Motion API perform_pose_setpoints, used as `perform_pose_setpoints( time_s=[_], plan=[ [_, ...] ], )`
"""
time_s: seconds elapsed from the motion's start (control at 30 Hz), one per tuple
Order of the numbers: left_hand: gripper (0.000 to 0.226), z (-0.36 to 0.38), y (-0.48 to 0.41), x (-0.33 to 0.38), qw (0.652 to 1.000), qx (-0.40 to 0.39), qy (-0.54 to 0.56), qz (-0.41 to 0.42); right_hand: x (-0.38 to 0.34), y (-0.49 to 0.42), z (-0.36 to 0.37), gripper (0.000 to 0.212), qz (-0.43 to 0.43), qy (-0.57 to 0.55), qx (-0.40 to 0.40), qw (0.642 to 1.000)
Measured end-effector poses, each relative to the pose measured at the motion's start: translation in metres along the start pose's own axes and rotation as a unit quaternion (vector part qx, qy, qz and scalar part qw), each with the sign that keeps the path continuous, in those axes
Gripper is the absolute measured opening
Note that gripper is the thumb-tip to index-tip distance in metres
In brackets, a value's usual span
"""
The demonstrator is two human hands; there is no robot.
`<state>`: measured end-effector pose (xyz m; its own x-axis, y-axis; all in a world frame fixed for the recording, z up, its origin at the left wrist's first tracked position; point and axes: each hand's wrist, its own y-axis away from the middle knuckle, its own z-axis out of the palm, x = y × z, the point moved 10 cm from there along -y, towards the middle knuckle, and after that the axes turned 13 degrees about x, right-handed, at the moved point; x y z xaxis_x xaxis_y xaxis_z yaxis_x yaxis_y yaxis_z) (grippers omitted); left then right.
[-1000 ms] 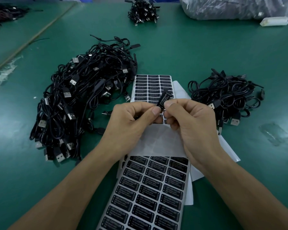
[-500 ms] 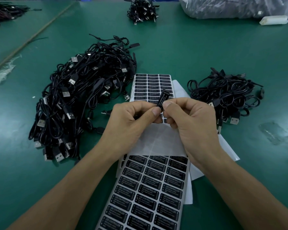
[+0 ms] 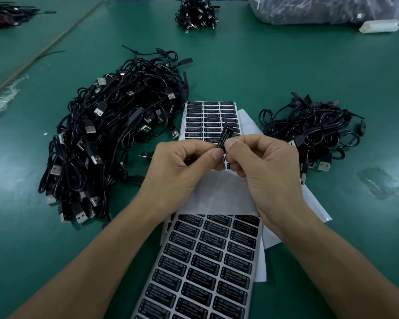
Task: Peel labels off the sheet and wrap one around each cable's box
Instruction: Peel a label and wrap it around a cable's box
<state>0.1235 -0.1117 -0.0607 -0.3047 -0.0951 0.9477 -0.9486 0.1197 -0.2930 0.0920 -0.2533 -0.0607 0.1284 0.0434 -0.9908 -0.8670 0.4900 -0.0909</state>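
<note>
We're pinching the label (image 3: 225,135) with both hands at once. The left hand (image 3: 182,166) is coming in from the left with thumb and forefinger curled onto its near end. The right hand (image 3: 263,166) is doing the same from the right, slightly higher up. Both grips are clamped tight, thumb tips almost touching and the other fingers tucked under.

We can't actually make out the box. Our guess is it's sitting under the printed strip and inside the fingers.

The bit that matters is that the strip's long axis is running from the thumbs at near-left up to far-right. Its free end is poking out past the fingertips, raised off the table (image 3: 263,77). So we're figuring the wrap has to roll across the short side, with the thumbs smoothing sideways rather than along the length. Neither hand is really nearer, since it's dead centre between them.

Right under the hands, the sheet (image 3: 205,268) is lying with a bare peeled patch, and full rows are running toward us. The left pile (image 3: 115,139) of cables is sitting just left of the hands, the big one. The right pile (image 3: 313,132) is smaller and closer to the right hand, so we're guessing that hand will be dropping this one there.
</note>
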Motion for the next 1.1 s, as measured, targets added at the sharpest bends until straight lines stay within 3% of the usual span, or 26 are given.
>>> perform_pose_setpoints(
  time_s=[0.43,1.1],
  plan=[
    [0.012,-0.002,0.003,0.004,1.0,0.018,0.002,0.006,-0.003,0.004,0.0,0.018,-0.019,0.004,0.006,1.0],
    [0.015,-0.005,0.004,0.007,0.998,0.063,-0.01,0.012,-0.015,0.008,-0.002,0.013,-0.109,0.104,0.026,0.988]
  ],
)
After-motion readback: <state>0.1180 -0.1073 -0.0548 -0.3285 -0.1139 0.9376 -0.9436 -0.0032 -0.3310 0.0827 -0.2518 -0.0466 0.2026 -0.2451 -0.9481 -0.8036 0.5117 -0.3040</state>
